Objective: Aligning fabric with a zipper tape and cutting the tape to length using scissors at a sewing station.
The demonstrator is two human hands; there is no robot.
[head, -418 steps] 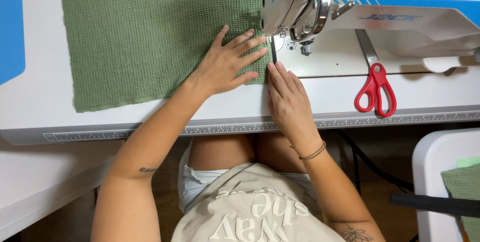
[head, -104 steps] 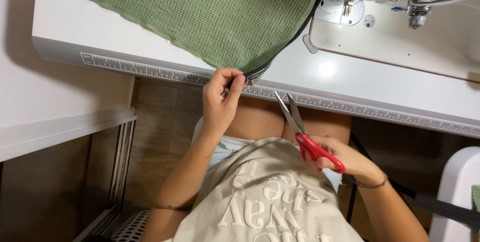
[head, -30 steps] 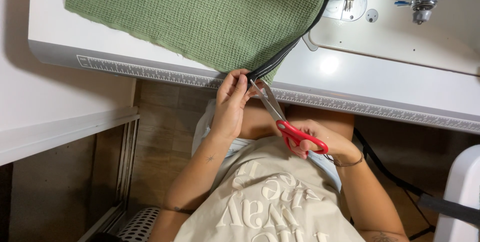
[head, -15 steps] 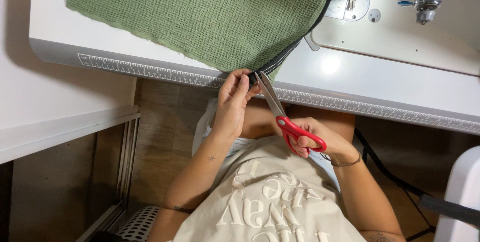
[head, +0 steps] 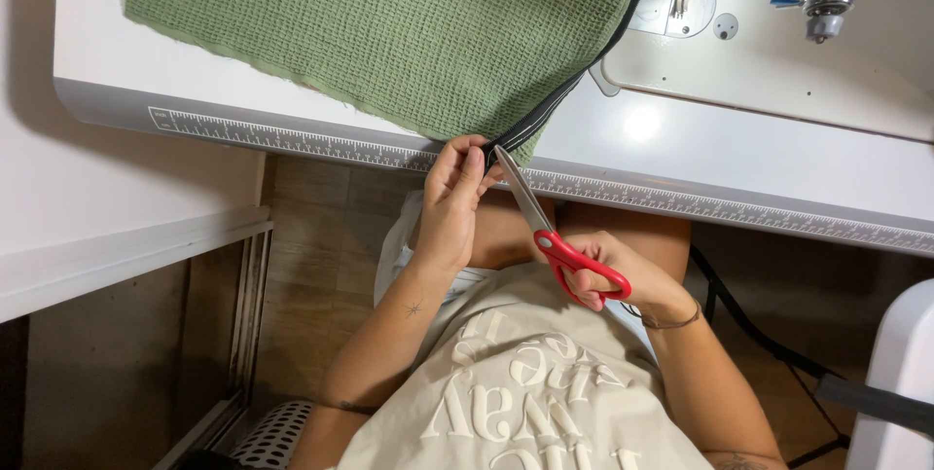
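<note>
The left hand (head: pixel 452 202) pinches the corner of the green cloth (head: pixel 389 27) at the table (head: pixel 730 154) edge; the right hand (head: pixel 613 275) holds red-handled scissors (head: pixel 555 236), blade tips at that corner.

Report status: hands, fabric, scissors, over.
Left hand pinches green fabric corner at dark edge strip. Right hand holds red scissors, tips at corner. Nothing in the way.
</note>
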